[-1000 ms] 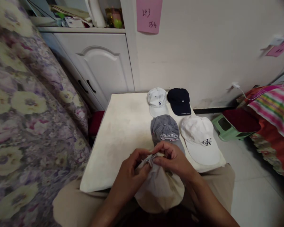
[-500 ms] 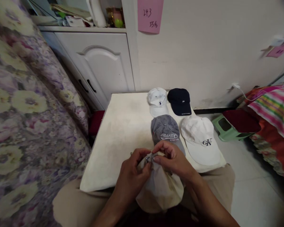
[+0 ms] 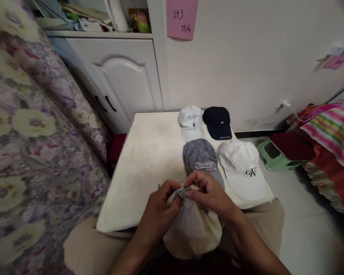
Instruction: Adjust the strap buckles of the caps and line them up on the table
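A beige cap (image 3: 193, 233) hangs over my lap at the table's near edge. My left hand (image 3: 163, 202) pinches its strap end beside a small metal buckle (image 3: 181, 193). From the other side, my right hand (image 3: 206, 191) grips the strap at the same buckle, thumb and forefinger closed. Just beyond my fingers lies a grey cap (image 3: 200, 152) with white lettering, its brim partly hidden by my right hand. To the right is a white cap (image 3: 239, 160) with dark letters. Farther back sit a pale cap (image 3: 190, 120) with a small logo and a navy cap (image 3: 217, 120).
The caps rest on a cream-covered table (image 3: 143, 152). A floral curtain (image 3: 40, 152) hangs at the left, with a white cabinet (image 3: 120, 76) behind. On the right, a green stool (image 3: 272, 154) stands near a bed with a striped cover (image 3: 335, 130).
My fingers have shifted slightly at the buckle, and the beige cap's body has swung a little to the left. The other caps lie as before.
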`<state>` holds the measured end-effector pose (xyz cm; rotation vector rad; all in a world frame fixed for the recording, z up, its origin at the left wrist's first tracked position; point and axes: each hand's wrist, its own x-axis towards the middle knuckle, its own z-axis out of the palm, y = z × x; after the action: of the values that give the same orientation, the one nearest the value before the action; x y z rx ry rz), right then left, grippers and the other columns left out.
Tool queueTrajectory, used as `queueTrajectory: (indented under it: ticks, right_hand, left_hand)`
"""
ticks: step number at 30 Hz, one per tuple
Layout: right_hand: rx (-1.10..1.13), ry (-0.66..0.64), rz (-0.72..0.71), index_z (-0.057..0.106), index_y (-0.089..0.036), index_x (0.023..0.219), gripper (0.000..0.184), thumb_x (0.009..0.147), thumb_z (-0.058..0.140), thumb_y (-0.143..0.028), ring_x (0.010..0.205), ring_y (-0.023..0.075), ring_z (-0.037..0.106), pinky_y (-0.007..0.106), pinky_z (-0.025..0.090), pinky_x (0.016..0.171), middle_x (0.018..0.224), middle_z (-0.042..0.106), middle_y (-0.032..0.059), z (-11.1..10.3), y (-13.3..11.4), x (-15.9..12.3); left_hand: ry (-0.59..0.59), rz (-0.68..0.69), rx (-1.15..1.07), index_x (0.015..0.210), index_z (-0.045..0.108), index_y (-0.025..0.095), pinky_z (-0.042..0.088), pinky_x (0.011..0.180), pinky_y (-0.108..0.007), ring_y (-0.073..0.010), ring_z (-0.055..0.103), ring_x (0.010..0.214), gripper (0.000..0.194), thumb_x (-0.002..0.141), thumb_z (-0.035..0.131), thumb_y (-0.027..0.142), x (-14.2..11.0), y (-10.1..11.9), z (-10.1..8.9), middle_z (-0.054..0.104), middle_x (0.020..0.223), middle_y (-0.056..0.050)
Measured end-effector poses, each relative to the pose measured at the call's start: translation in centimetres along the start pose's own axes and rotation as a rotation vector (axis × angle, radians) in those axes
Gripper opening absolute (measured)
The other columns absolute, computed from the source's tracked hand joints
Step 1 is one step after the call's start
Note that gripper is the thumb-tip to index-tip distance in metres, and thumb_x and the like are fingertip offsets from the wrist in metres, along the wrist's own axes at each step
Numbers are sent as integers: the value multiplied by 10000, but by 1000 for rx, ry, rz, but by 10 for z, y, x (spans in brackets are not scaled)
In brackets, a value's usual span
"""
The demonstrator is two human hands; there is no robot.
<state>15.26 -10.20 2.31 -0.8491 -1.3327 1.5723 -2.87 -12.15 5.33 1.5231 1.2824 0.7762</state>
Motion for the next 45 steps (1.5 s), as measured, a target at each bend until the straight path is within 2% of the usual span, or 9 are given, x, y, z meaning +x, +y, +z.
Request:
queueTrajectory:
  ticks: [6,16,21,26,30,38,42,45]
  right_hand:
    - [-77,35,27,617,-202,887,216,773,787,-275,714,129,586,242,448,633,815,651,-12,1,-3,-1]
    - [-202,44,40,594,-200,856,202,742,759,-179,653,114,515,231,390,586,760,604,-33,1,-7,0]
    - [-164,28,69,595,-200,862,180,752,735,-172,626,104,490,224,372,565,741,574,-43,0,-9,-1]
    - [-167,-7,62,674,-214,963,180,789,710,-187,743,136,570,247,424,646,843,642,-11,-2,-6,-1]
    - [-180,-11,71,677,-207,934,158,781,721,-207,679,128,551,245,408,605,784,632,-20,-4,-4,0]
    - [-223,-44,84,650,-190,892,132,768,686,-163,687,130,559,243,401,607,773,647,-8,-6,-11,1]
    - [-207,-52,132,610,-193,858,132,755,665,-130,595,108,500,225,350,526,707,602,-31,-3,-10,0]
    - [-292,-25,118,586,-200,829,156,741,630,-79,580,106,479,221,331,507,685,574,-42,4,-13,-2]
  left_hand:
    - [4,-4,53,877,603,196,445,652,-260,-197,590,747,120,865,594,315,0,0,1,658,778,-5]
    - [-32,-31,-3,905,583,203,465,725,-285,-212,622,834,142,886,604,342,-3,-3,-2,682,859,-25]
    - [-58,-74,0,835,593,194,420,609,-251,-171,555,694,238,908,581,419,-5,-4,-9,625,735,-2]
    - [-37,-80,-117,806,569,195,373,556,-224,-140,477,635,247,911,580,418,-6,-5,-11,536,685,23]
    - [-65,-92,-173,817,557,197,349,538,-215,-130,443,612,246,909,581,424,-5,-6,-11,499,677,35]
    - [-45,-40,-95,811,557,195,335,562,-226,-132,426,627,228,925,560,392,-7,-6,-7,490,673,38]
    - [-22,4,-30,795,569,194,327,551,-231,-138,430,611,236,929,542,386,-9,-4,-4,491,650,33]
    - [-10,34,36,793,576,196,319,544,-232,-137,436,592,234,939,525,372,-10,-1,-2,503,634,35]
